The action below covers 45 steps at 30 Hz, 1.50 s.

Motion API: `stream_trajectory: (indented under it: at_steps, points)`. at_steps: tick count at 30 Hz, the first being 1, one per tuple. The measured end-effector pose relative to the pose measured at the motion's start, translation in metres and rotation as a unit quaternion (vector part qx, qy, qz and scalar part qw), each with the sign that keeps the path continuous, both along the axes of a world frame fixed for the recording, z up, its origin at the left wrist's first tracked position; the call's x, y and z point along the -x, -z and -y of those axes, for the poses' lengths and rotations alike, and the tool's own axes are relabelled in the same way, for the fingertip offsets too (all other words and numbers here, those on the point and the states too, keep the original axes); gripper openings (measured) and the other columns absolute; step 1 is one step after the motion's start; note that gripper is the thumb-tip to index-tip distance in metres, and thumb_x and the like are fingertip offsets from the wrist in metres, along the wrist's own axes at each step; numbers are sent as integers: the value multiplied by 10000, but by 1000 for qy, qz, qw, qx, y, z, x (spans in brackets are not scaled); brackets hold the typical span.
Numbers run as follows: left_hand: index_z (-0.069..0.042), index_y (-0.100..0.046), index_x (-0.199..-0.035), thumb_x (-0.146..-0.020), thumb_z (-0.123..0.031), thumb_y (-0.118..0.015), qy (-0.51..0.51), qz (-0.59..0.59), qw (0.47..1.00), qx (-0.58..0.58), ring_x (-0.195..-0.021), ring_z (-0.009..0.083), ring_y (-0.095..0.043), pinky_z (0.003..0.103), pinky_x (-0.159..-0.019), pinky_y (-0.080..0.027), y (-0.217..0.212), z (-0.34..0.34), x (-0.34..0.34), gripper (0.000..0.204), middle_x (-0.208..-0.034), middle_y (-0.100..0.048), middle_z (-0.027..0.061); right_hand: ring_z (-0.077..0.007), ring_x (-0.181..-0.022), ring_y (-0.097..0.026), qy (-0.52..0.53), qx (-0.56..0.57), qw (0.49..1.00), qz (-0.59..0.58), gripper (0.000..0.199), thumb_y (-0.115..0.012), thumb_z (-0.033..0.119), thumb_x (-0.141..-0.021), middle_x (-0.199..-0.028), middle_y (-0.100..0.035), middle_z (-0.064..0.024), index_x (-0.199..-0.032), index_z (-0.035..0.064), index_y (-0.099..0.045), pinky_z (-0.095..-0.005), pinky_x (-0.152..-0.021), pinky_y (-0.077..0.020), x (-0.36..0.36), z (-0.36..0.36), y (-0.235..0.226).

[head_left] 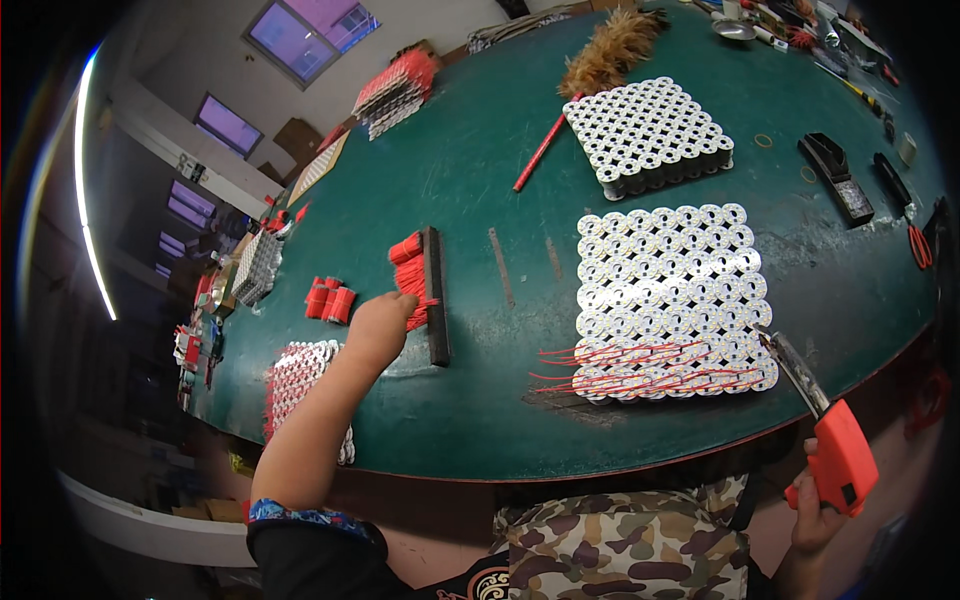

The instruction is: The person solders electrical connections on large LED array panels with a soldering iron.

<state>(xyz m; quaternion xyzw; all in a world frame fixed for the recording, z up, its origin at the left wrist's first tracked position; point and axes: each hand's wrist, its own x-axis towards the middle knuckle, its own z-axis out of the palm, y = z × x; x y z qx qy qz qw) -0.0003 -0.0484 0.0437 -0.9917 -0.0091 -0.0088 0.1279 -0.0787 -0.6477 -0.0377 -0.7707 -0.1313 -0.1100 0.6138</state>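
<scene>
My left hand (378, 332) reaches over a pile of red wires (412, 280), its fingers pinched on the wire ends beside a dark bar (437, 300). My right hand (815, 515) grips the handle of a red soldering gun (845, 455). The gun's metal tip points up and left, at the right edge of a panel of round white circuit boards (665, 270) laid in rows. Across that panel's near rows lie several thin red wires (640, 380), with ends sticking out past its left side. Whether the tip touches a board I cannot tell.
Behind the panel stands a stack of similar boards (650, 130), beside a feather duster (612, 52). Bundles of red wire (330, 300) and a wired panel (300, 375) lie at left. A black holder (835, 178) and red-handled scissors (918, 243) sit at right on the green table (470, 120).
</scene>
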Motion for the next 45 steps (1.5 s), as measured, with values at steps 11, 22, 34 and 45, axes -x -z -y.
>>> stream_trajectory:
  at_steps: [11,22,34,45]
  points:
    - [-103,-682,-827,-837,-117,-629,83,-19,963,-255,-827,254,-657,389,-683,-484,-22,42,-36,56,-865,-660,67,-92,-702,-578,54,-14,998,-38,401,-555,-2,-900,-1167,-668,-166,-1293,-77,-534,-237,-625,-487,-1,12,7]
    - [-86,-670,-906,-858,-112,-601,102,-58,970,-211,-810,277,-710,403,-667,-552,-7,66,-60,87,-889,-690,94,-105,-687,-603,4,32,999,1,408,-579,-54,-887,-1148,-680,-162,-1294,-57,-547,-259,-619,-509,-2,8,-1]
    - [-75,-647,-1038,-863,-33,-570,100,65,992,-33,-838,347,-682,443,-686,-539,-5,88,-45,196,-943,-676,127,-156,-767,-646,19,-33,998,-47,325,-673,27,-848,-1085,-678,-155,-1159,-51,-613,-293,-684,-535,-13,5,-18]
    - [-71,-690,-972,-774,-32,-627,347,132,900,230,-793,282,-630,402,-656,-513,-8,271,-57,211,-875,-610,82,-231,-988,-711,-51,-237,958,-151,498,-627,74,-882,-1241,-658,-212,-1350,-56,-520,-359,-855,-592,-28,5,-27]
